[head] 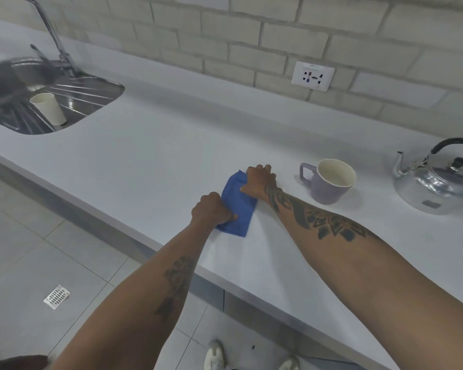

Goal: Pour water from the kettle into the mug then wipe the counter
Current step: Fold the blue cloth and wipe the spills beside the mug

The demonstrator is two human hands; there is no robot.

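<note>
Both hands, the left hand [211, 208] and the right hand [258, 181], press curled fingers on the blue cloth [237, 206] on the bench [150, 161], left of the mug [332, 181] and kettle [436, 182], so wiping seems underway and next needs sliding strokes.

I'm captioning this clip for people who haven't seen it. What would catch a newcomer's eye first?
First, the blue cloth at the middle of the white counter, gripped by both the left hand and the right hand. Next, the lilac mug just right of them and the shiny metal kettle at the far right. A paper cup lies tipped in the steel sink at the upper left.
</note>
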